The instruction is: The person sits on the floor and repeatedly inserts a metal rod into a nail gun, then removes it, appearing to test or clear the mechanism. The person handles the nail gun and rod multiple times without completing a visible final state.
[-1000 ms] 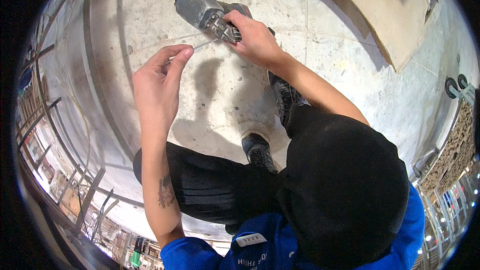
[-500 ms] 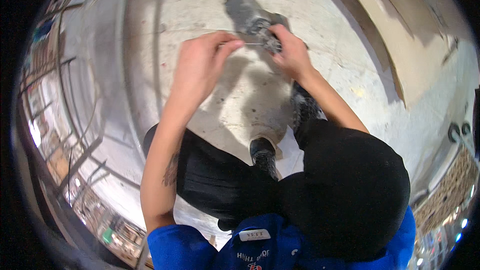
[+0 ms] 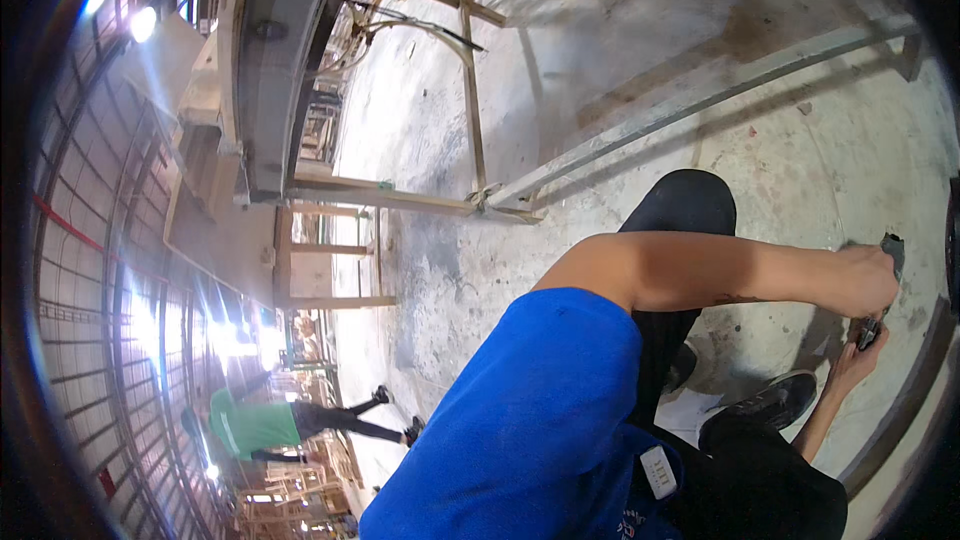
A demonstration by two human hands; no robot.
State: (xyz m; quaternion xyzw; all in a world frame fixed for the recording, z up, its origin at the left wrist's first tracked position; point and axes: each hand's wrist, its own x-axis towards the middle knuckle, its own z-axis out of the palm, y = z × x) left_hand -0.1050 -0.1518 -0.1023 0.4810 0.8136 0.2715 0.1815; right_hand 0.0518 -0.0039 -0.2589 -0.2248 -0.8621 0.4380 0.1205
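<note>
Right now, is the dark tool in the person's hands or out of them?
In hand: the right hand grips the dark tool, with the left hand against it.

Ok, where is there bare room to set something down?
On the floor between the long bar and the left forearm, bare but for small scraps. Crowded: around the dark tool, with the left hand, right hand and shoe close by.

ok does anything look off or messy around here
Mainly a brownish patch on the pale floor beyond the long low rail; its colour stands out, perhaps a stain. Nothing looks plainly spilled or broken by the dark tool at the left hand and right hand, though they partly hide it.
</note>
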